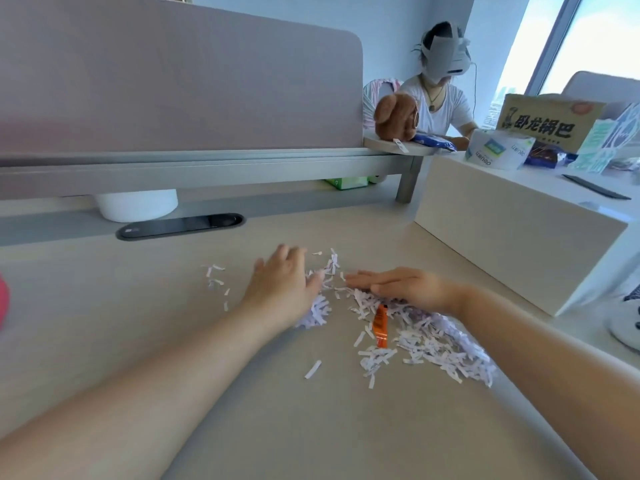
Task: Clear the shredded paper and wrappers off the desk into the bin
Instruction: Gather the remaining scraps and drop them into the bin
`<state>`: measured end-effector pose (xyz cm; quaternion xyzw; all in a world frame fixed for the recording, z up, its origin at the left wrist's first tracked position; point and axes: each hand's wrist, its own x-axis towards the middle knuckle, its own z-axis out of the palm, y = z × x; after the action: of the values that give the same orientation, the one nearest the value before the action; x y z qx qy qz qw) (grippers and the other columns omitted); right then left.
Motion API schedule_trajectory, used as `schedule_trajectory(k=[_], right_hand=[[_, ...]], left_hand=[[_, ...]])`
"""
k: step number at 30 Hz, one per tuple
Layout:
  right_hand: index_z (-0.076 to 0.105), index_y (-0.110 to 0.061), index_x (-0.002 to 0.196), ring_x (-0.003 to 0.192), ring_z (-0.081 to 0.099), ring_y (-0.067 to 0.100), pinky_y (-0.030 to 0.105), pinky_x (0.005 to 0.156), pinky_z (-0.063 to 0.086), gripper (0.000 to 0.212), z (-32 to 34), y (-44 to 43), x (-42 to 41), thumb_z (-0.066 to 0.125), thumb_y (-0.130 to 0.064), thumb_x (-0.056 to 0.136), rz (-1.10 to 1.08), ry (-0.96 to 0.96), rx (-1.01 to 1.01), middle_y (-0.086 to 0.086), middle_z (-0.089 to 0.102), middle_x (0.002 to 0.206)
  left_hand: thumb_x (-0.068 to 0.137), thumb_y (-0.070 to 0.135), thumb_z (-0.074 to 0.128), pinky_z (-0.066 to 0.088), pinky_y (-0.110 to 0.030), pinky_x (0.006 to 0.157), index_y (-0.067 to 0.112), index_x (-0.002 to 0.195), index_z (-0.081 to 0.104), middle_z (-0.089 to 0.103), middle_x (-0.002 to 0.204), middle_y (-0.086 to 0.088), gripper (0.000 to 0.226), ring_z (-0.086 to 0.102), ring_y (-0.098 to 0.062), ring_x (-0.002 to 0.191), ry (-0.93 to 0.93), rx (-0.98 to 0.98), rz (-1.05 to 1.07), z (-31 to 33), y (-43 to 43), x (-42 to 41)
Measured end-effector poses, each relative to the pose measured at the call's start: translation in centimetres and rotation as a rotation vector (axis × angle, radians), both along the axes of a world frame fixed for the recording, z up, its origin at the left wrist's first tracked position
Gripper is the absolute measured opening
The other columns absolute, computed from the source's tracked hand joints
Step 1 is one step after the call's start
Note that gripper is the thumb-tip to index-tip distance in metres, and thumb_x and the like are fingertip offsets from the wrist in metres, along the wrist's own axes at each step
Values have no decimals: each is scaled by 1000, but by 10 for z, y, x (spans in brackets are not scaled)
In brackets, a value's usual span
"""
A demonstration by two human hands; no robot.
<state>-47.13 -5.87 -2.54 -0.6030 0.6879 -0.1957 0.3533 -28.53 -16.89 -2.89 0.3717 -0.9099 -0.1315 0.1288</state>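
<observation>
Left to right. Stray shreds (216, 275) lie apart from the main pile, left of the left hand (282, 282); a sweep towards the centre likely misses them. Left hand is flat, fingers spread, palm down on the shredded paper (426, 341), gripping nothing. Orange wrapper (380, 323) lies in the pile between the hands; print on it is too small to read. Right hand (401, 284) is also flat and released, edge-on to the heap. Risk: light strips scatter or spill off the desk (138, 323) edge if pushed fast. No bin in view, so the carry is probably long. Far right, a box (547, 121) reads "卧龙锅巴"; tissue pack (498, 152) label is mirrored, unreadable.
</observation>
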Motion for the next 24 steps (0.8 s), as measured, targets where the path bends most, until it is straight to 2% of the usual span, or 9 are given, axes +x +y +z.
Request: schedule_trajectory(k=[2,4,7,11,14,17,20,22,24], right_hand=[[56,-31,121,134,34,2,23,115,18,32,5,20,6,43,-21,93,-40,-128,-31,-11,44,142],[62,-31,112,126,48,7,26,112,27,28,6,29,10,46,-23,90,-132,-182,-120,-7,55,134],[61,-37,106,123,51,14,29,113,29,32,4,31,19,41,-15,95,-305,-159,-228,-2,56,132],[59,-22,120,118,51,9,20,106,27,32,3,29,35,39,-15,97,-398,-91,-195,-7,55,130],[60,-19,119,118,54,14,26,105,33,31,10,34,43,38,-16,97,-441,-115,-185,1,58,131],[61,-20,118,113,55,14,25,94,38,29,18,50,43,41,-19,96,-557,-87,-299,-5,59,123],[60,-22,118,103,58,17,23,83,39,29,19,72,33,47,-24,93,-764,101,-416,-5,61,121],[55,-20,124,93,59,8,16,82,40,34,12,87,25,49,-28,92,-778,178,-345,-6,59,123],[46,-20,132,92,60,6,17,81,45,42,3,99,23,48,-34,92,-764,123,-212,-4,56,123]], left_hand=[[95,48,28,10,-51,115,11,145,18,16,155,-8,63,12,-24,145,-45,-38,110,10,-29,10],[93,54,25,7,-55,115,12,146,13,6,158,-6,69,0,-25,147,-124,26,248,5,-60,27],[91,59,23,13,-49,117,8,145,18,9,158,-12,74,9,-31,145,-246,112,340,-11,-80,46],[95,52,21,10,-39,120,3,146,14,8,158,-14,71,8,-25,146,-159,169,81,-12,-54,32],[98,43,26,13,-33,118,6,145,18,15,157,-11,61,15,-23,145,-140,185,-166,-9,-20,17],[98,31,36,19,-28,114,14,146,22,23,155,-5,52,24,-18,142,6,292,-306,-3,-7,3],[98,35,33,10,-34,118,15,147,16,12,158,-3,55,10,-18,146,31,206,-290,7,-19,-19],[98,44,27,7,-43,120,17,148,10,5,159,-3,60,1,-19,147,-63,190,-251,9,-26,-35],[97,46,22,4,-47,120,19,148,11,2,159,-3,59,-2,-19,147,-166,243,-289,7,-24,-48]])
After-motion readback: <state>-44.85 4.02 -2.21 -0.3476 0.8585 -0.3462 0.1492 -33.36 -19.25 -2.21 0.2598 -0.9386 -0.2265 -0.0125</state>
